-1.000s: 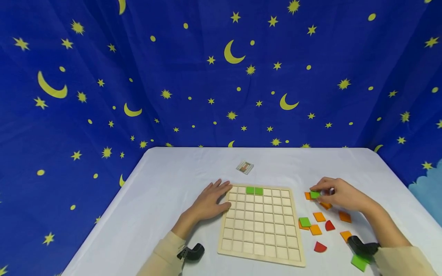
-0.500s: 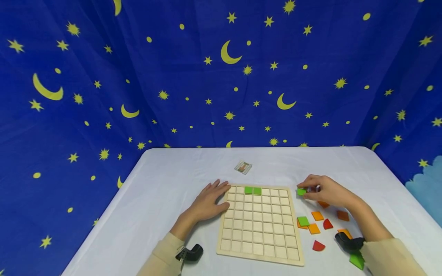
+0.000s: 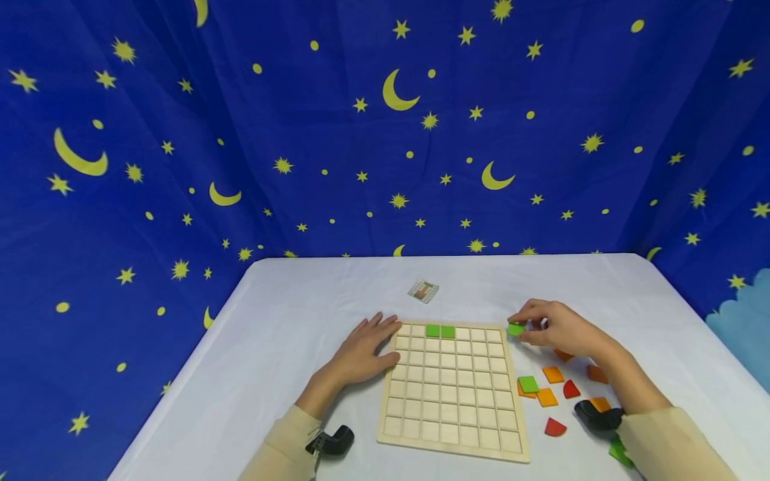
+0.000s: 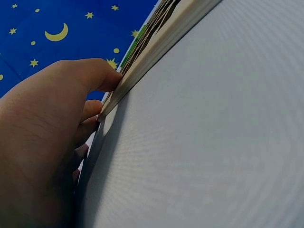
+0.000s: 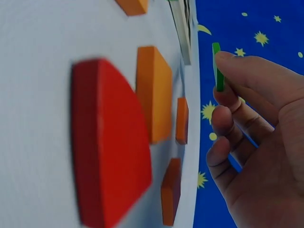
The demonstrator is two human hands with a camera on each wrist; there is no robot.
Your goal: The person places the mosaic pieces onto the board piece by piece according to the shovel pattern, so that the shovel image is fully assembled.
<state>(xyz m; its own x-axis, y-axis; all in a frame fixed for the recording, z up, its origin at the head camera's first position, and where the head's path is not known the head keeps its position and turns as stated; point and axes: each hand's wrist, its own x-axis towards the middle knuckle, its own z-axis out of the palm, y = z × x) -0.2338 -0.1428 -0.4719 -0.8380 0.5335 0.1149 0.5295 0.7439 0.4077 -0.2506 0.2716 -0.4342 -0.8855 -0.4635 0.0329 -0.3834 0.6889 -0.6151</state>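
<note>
A wooden grid board (image 3: 451, 452) lies on the table, two green square tiles (image 3: 440, 332) set side by side in its far row. My left hand (image 3: 363, 354) rests at the board's left edge with spread, straight fingers; in the left wrist view the thumb (image 4: 107, 76) touches the wooden rim. My right hand (image 3: 559, 327) pinches another green square tile (image 3: 515, 330) between thumb and fingertips, close to the board's far right corner. In the right wrist view that tile is seen edge-on, raised off the table, with the other fingers loosely curled below.
Right of the board lie several orange square tiles (image 3: 553, 375), a green tile (image 3: 528, 384) overlapping an orange one, and red quarter-round pieces (image 3: 555, 427). Another green tile (image 3: 619, 453) is partly under the right sleeve. A small patterned card (image 3: 424, 290) lies beyond the board.
My right hand has lifted the green tile away from the orange pieces and carried it left to the board's far right corner. My left hand stays at the board's edge.
</note>
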